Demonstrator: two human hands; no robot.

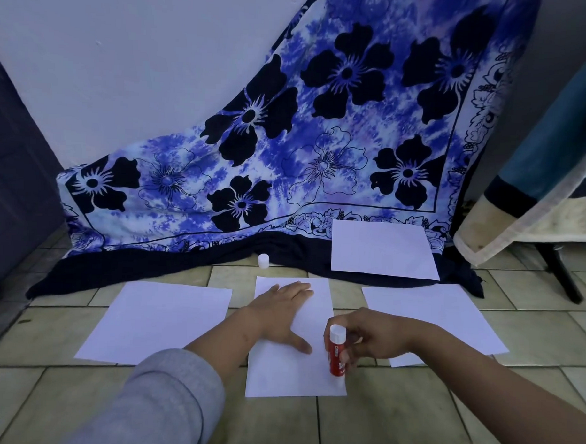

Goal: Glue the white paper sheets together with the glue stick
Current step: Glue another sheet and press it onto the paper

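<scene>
Red cylindrical plastic glue stick with a white end (335, 354), lower centre of the frame: white lettering on the red barrel, too blurred and partly hidden by fingers to read
Legible text elsewhere: none

Bare beige tiled floor (394, 424) lies open nearest the person, short of the centre white paper sheet (289, 381). Narrow bare strips flank this sheet. A draped blue floral cloth (321, 139) closes the far side; a small white cylindrical cap (263, 260) stands at its hem. A slanted black stand leg (562, 277) blocks the far right.
</scene>
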